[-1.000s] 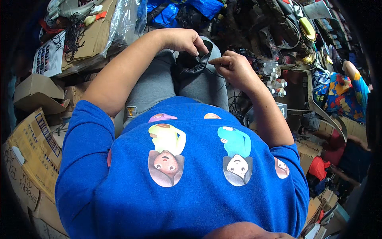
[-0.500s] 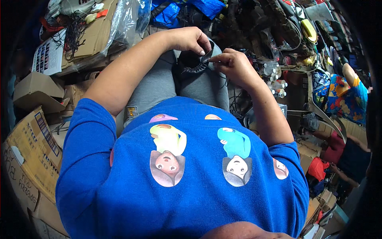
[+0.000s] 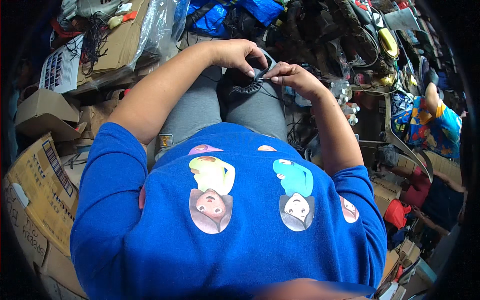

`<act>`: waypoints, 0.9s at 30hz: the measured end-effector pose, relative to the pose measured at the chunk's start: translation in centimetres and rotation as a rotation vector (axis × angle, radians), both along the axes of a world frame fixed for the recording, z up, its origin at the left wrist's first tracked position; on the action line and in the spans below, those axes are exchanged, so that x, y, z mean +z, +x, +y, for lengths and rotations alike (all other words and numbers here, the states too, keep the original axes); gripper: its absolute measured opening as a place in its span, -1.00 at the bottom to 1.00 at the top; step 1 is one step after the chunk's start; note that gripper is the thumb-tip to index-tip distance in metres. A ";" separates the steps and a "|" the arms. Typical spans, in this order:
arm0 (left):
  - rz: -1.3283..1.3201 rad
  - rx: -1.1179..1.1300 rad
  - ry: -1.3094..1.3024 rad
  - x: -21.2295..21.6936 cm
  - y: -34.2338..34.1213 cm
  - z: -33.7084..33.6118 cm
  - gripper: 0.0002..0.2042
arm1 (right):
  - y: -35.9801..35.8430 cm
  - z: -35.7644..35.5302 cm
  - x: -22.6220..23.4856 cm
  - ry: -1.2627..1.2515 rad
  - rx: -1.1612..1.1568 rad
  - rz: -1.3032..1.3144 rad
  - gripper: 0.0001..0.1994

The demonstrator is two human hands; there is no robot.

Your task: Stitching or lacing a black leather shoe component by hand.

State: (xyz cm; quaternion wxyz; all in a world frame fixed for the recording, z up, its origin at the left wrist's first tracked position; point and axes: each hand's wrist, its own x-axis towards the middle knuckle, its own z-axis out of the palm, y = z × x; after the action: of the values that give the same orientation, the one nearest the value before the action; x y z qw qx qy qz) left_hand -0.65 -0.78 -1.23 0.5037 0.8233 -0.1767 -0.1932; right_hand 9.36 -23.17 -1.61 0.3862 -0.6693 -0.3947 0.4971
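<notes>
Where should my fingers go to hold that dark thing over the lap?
Probably pinch the dark thing by its grey rim, coming from the far right. There it shows as a thin band beside an opening, so finger and thumb should fit either side; the nearer edge looks bunched.

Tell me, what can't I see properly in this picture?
Head view: what the right hand may be pinching; too small.
Head view: part of the black-and-gray piece; the left hand covers it.
Head view: outer end of the yellow cardboard; dark picture edge cuts it.

blue cartoon-print shirt (image 3: 252,210), grey trousers (image 3: 187,107)
</notes>
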 end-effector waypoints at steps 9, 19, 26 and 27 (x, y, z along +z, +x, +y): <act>-0.247 0.242 0.181 -0.1 -1.5 0.1 -0.65 | -4.8 0.7 1.6 0.041 -0.229 -0.182 -0.85; -0.476 0.813 0.617 0.1 -10.7 8.6 -0.94 | -7.5 -0.5 3.5 0.005 -0.155 -0.759 -0.70; -0.331 0.697 0.251 2.7 -11.9 1.0 -0.61 | -10.5 -0.4 2.0 0.062 -0.145 -1.132 -0.67; -0.310 0.668 0.173 2.0 -12.0 -0.4 -0.72 | -10.6 -0.4 2.1 0.066 -0.138 -1.161 -0.67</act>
State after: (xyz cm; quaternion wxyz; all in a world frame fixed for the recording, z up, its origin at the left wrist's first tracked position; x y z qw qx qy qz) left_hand -12.66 -1.21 0.81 0.4347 0.8945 0.0444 0.0944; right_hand -1.24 -23.54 0.45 0.1588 -0.8438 -0.5124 0.0100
